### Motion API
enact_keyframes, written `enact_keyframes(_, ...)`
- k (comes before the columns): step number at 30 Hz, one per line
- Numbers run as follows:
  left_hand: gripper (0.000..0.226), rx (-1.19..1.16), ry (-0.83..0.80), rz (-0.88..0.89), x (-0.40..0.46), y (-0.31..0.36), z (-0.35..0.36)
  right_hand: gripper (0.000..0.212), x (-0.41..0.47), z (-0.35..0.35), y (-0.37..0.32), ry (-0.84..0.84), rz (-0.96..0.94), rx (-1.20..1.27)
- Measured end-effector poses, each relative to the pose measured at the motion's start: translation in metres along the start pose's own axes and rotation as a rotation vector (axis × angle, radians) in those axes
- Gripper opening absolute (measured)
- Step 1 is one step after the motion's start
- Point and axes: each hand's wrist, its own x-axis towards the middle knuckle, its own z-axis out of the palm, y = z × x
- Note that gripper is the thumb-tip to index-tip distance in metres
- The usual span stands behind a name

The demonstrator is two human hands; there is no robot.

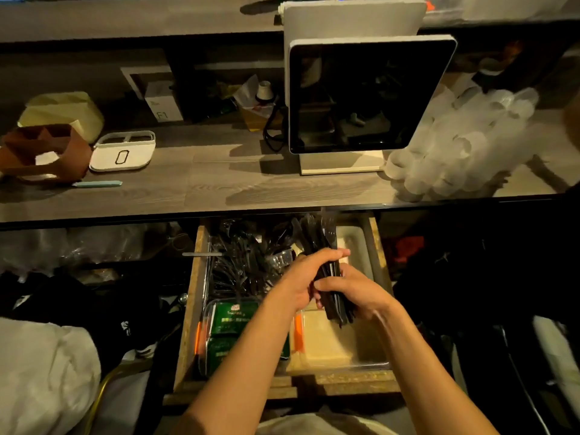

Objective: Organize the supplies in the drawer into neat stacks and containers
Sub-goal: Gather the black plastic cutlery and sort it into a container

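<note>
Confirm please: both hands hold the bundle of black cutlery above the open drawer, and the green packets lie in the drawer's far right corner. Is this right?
Not quite. The head view shows the green packets in the drawer's near left part. Both the left hand and the right hand do hold the bundle of black cutlery above it.

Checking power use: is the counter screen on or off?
Looks off: the screen is dark, showing only reflections.
</note>
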Motion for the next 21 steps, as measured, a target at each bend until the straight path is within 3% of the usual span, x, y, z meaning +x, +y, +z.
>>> enact_keyframes(5,0.021,-0.204,-0.167,0.015,0.019,-0.006,0.015,0.017,-0.01,-0.032,0.014,-0.06,0.104,0.242)
enact_keyframes(8,0.03,-0.41,-0.165,0.038,0.031,-0.003,0.025,0.022,-0.016,-0.055,0.023,-0.156,0.186,0.343)
enact_keyframes(14,0.036,-0.562,-0.175,0.068,0.066,-0.009,0.037,0.029,-0.013,-0.088,0.048,-0.333,0.265,0.607)
enact_keyframes(17,0.039,-0.686,-0.197,0.036,0.085,-0.018,0.044,0.024,-0.004,-0.1,0.06,-0.397,0.332,0.635)
enact_keyframes(21,0.01,-0.701,-0.041,-0.036,0.114,-0.03,0.051,0.016,0.006,-0.108,0.064,-0.27,0.448,0.506)
